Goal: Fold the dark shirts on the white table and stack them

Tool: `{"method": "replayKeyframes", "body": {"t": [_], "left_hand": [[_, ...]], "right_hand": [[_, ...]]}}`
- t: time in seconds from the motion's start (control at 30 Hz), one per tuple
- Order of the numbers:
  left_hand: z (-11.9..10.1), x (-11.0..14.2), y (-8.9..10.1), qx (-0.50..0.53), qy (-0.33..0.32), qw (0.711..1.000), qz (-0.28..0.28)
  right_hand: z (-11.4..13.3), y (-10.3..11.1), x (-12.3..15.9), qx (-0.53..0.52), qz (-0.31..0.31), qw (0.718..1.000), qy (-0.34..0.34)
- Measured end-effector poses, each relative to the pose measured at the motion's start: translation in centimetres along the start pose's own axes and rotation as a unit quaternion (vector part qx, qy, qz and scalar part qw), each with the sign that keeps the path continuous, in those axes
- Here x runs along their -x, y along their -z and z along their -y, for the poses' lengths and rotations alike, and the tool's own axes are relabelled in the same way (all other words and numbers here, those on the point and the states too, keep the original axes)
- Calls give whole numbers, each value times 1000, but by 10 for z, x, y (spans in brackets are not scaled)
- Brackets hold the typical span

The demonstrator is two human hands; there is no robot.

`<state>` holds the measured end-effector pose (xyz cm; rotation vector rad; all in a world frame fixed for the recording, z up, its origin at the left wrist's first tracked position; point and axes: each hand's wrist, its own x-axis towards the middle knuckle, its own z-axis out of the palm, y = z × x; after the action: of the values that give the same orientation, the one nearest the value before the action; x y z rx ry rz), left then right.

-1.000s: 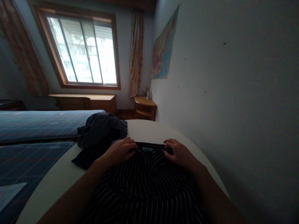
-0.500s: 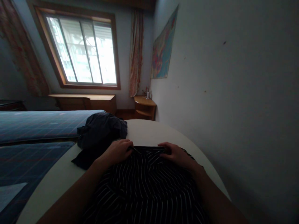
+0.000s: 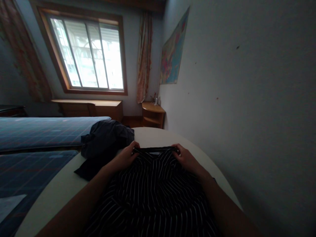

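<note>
**Left hand (image 3: 127, 155) and right hand (image 3: 186, 160) pinch a striped garment (image 3: 158, 194)**

Each hand closes thumb and fingers on the far edge, the left at eleven o'clock of the cloth, the right at one, with a pale label (image 3: 155, 153) between them. The garment spreads rumpled toward six o'clock over the round white table (image 3: 158, 135). It looks light, soft and limp, likely to crease and sag between holds; that firmer-looking edge seems the best grip, hands well apart. At ten o'clock lies a dark cloth heap (image 3: 106, 138), and past it a plaid mattress (image 3: 44, 130).
</note>
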<state>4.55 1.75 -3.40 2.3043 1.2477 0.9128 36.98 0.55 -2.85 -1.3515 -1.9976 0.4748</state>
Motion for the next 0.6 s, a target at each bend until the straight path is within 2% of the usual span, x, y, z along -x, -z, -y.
{"method": "replayKeyframes", "body": {"t": [0.1, 0.2, 0.27, 0.37, 0.47, 0.6], "left_hand": [[4, -23, -1, -81, -26, 996, -41], [8, -50, -2, -155, -33, 987, -39], [13, -64, -6, -176, -26, 983, -32], [21, -71, -19, -212, -9, 977, -2], [26, -64, -36, -246, 8, 968, 39], [14, -54, -55, -276, 8, 961, 33]], "right_hand": [[-2, 2, -25, 60, -34, 997, -31], [-4, 1, -52, 62, -60, 995, -49], [-9, -3, -65, 47, -56, 996, -57], [-23, -8, -69, 41, 14, 998, -50], [-43, -4, -58, 65, 100, 991, -53], [-68, 22, -39, 146, 116, 976, -112]]}}
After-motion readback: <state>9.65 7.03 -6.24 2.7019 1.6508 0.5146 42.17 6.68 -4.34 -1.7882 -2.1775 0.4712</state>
